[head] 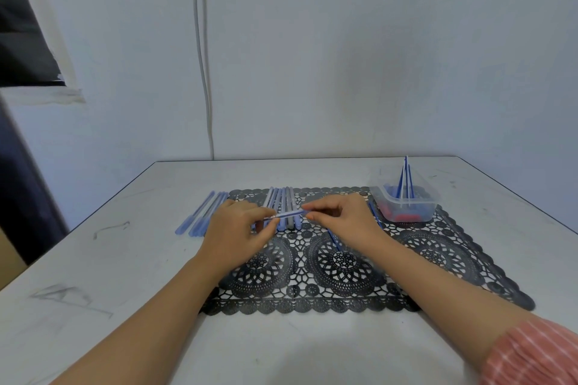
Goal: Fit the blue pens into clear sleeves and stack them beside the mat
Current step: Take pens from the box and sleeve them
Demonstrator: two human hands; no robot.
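Pinching blue pen (286,214) between both hands' fingers (308,206).

The left hand (237,228) and right hand (341,219) are meeting over the mat (344,262) at mid-desk (125,275), each pinching one end of a pen (289,213). A row (283,208) of pens is lying on the mat toward the far edge. A stack (203,214) is lying just off the mat toward the left edge. A tub (406,203) is sitting toward the far right corner.

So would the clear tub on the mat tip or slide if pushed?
The clear tub probably slides rather than tips: it looks low and wide. It is likely light, thin plastic. The blue pens leaning upright in it may rattle or shift.
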